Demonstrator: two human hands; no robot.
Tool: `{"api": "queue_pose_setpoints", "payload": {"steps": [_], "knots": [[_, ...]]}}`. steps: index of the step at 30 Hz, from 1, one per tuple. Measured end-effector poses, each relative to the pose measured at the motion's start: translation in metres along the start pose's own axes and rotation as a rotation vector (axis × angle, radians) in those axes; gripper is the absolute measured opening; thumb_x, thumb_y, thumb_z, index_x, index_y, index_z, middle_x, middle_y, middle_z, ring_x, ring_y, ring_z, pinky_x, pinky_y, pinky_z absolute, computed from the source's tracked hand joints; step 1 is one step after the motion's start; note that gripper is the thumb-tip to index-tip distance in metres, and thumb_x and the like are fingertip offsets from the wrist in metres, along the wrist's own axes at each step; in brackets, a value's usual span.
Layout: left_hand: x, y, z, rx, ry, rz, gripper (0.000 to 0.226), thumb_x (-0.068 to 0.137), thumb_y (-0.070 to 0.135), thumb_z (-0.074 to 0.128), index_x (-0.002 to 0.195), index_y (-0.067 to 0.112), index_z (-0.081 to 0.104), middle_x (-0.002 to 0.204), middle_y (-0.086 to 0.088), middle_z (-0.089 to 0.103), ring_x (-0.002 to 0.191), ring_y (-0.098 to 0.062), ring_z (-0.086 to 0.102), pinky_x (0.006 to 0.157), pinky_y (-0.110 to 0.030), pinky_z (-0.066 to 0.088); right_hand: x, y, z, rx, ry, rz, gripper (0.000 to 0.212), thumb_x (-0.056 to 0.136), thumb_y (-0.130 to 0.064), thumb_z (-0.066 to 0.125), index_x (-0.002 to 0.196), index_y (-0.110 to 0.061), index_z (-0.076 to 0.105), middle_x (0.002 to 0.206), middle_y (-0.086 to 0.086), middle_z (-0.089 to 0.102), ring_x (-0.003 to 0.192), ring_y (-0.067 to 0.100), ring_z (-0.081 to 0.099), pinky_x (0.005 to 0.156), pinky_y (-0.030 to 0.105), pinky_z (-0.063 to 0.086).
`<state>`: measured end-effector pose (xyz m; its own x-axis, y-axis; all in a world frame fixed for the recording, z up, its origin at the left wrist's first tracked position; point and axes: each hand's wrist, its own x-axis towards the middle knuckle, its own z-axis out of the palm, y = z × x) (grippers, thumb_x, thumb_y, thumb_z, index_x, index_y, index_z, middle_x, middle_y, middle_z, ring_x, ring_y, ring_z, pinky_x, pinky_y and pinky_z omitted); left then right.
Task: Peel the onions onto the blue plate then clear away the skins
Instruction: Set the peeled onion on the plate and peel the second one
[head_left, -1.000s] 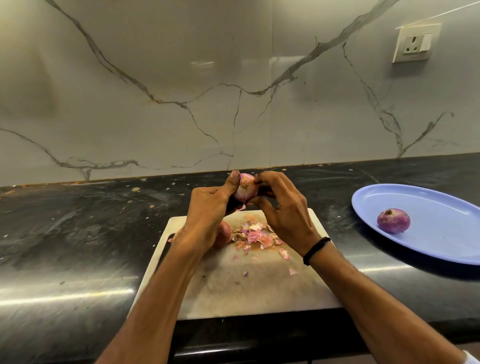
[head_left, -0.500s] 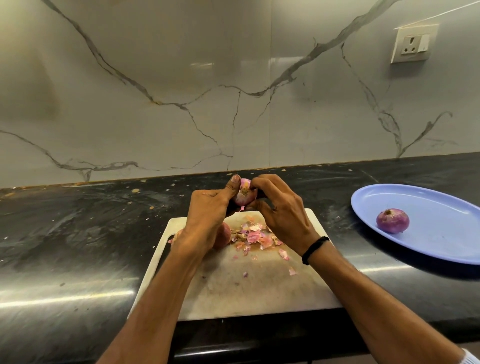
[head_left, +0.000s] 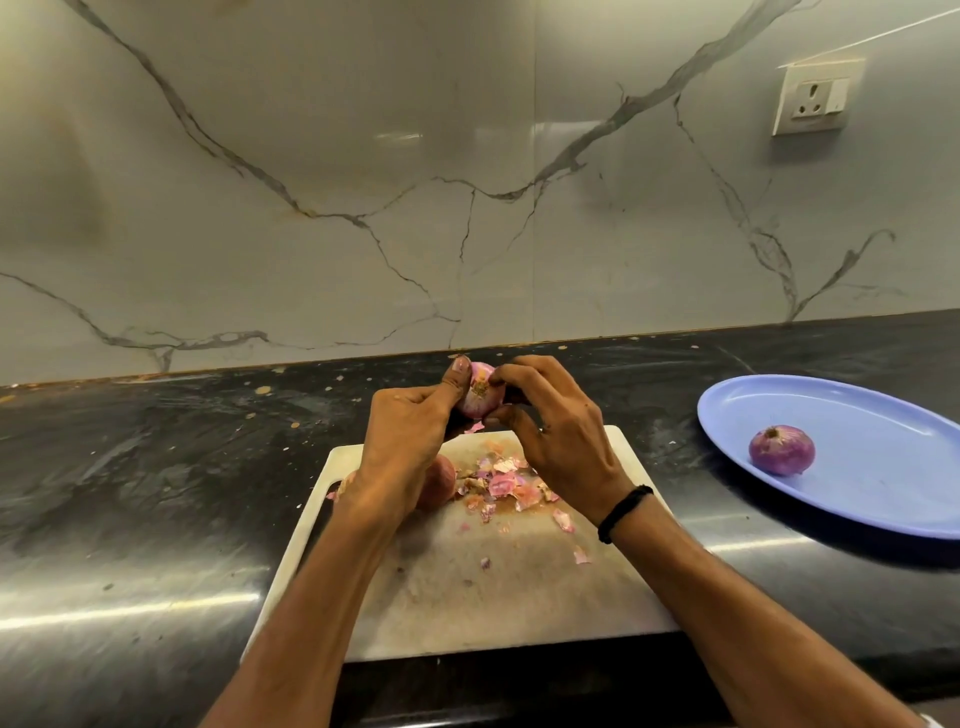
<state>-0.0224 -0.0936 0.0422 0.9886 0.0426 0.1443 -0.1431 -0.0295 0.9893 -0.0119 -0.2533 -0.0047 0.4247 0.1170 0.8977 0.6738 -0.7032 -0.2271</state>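
Kitchen: black counter (head_left: 156, 467) running under the hands (head_left: 410, 441), chopping board (head_left: 467, 597) lying beneath them, veined backsplash (head_left: 363, 208) and socket (head_left: 815, 98) standing beyond.

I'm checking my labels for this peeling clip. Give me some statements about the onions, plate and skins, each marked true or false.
1. The left hand and right hand grip the same onion. True.
2. The blue plate holds two onions. False: one peeled onion lies on it.
3. Loose skins lie on the cutting board. True.
4. The blue plate sits left of the cutting board. False: it sits to its right.
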Motion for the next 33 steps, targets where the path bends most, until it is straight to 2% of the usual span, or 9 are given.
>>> {"api": "queue_pose_setpoints", "payload": {"steps": [4,7,10,14,18,24,28,31,33], "knots": [[-0.0010,-0.0012,0.0018,0.060,-0.002,0.016,0.050,0.073,0.054,0.062,0.099,0.013,0.077,0.090,-0.004,0.077,0.084,-0.014,0.074,0.078,-0.021,0.057,-0.0009,0.0039,-0.0014,-0.060,-0.049,-0.039,0.024,0.092,0.000,0.066,0.114,-0.007,0.061,0.113,0.014,0.059,0.097,0.012,0.057,0.090,-0.001,0.040],[-0.0003,-0.0012,0.0028,0.012,0.012,-0.009,0.042,0.076,0.051,0.065,0.091,0.014,0.077,0.086,-0.005,0.077,0.084,-0.015,0.075,0.083,-0.026,0.058,-0.0013,0.0040,-0.0025,-0.069,-0.057,-0.068,0.012,0.095,-0.010,0.058,0.104,-0.004,0.063,0.108,0.013,0.060,0.092,0.012,0.058,0.086,0.000,0.042],[0.0000,0.0011,0.0022,-0.038,0.010,-0.024,0.038,0.075,0.050,0.066,0.087,0.015,0.077,0.084,-0.006,0.078,0.082,-0.015,0.075,0.081,-0.026,0.058,-0.0019,0.0019,-0.0008,-0.027,-0.035,-0.029,0.007,0.094,-0.003,0.061,0.101,-0.002,0.064,0.104,0.012,0.061,0.089,0.012,0.058,0.083,0.004,0.047],[-0.0003,0.0034,0.0003,-0.115,0.025,-0.035,0.030,0.082,0.041,0.067,0.083,0.012,0.076,0.076,-0.005,0.077,0.074,-0.013,0.075,0.066,-0.019,0.057,0.0008,-0.0026,0.0006,0.040,0.022,0.039,0.013,0.092,0.003,0.065,0.105,0.000,0.065,0.102,0.011,0.064,0.092,0.010,0.059,0.085,0.007,0.047],[0.0002,0.0013,0.0002,-0.052,-0.003,-0.015,0.041,0.075,0.046,0.066,0.092,0.010,0.076,0.086,-0.008,0.077,0.082,-0.015,0.075,0.075,-0.023,0.058,0.0013,-0.0030,-0.0023,0.048,0.058,0.057,0.022,0.093,-0.001,0.064,0.115,-0.002,0.065,0.111,0.012,0.062,0.102,0.008,0.056,0.092,0.007,0.045],[-0.0021,0.0002,0.0001,0.023,-0.033,0.042,0.043,0.074,0.048,0.065,0.095,0.012,0.077,0.082,0.000,0.078,0.079,-0.010,0.075,0.071,-0.017,0.057,0.0003,-0.0001,-0.0030,0.003,0.105,0.011,0.014,0.090,0.001,0.065,0.103,0.001,0.071,0.099,0.014,0.065,0.093,0.006,0.054,0.088,0.005,0.044],[-0.0010,-0.0015,0.0024,0.068,-0.054,0.013,0.045,0.076,0.047,0.067,0.100,0.011,0.077,0.089,-0.003,0.078,0.086,-0.015,0.075,0.086,-0.031,0.059,0.0002,-0.0003,-0.0026,-0.039,0.067,-0.014,0.017,0.094,0.000,0.055,0.104,0.003,0.068,0.097,0.015,0.063,0.088,0.013,0.056,0.084,0.009,0.046],[-0.0020,-0.0016,0.0051,0.016,-0.054,-0.036,0.047,0.074,0.045,0.067,0.101,0.008,0.077,0.092,-0.007,0.077,0.091,-0.019,0.074,0.092,-0.037,0.058,0.0005,-0.0028,0.0003,-0.087,0.009,-0.007,0.026,0.091,-0.006,0.041,0.102,0.001,0.064,0.094,0.013,0.061,0.083,0.013,0.054,0.079,0.014,0.046],[-0.0016,-0.0003,0.0070,-0.053,-0.039,-0.084,0.044,0.078,0.042,0.067,0.098,0.004,0.076,0.090,-0.009,0.077,0.091,-0.022,0.074,0.092,-0.038,0.058,-0.0001,-0.0044,0.0018,-0.086,0.000,0.034,0.024,0.089,-0.002,0.041,0.099,0.000,0.062,0.093,0.013,0.060,0.083,0.010,0.050,0.076,0.014,0.045]]}}
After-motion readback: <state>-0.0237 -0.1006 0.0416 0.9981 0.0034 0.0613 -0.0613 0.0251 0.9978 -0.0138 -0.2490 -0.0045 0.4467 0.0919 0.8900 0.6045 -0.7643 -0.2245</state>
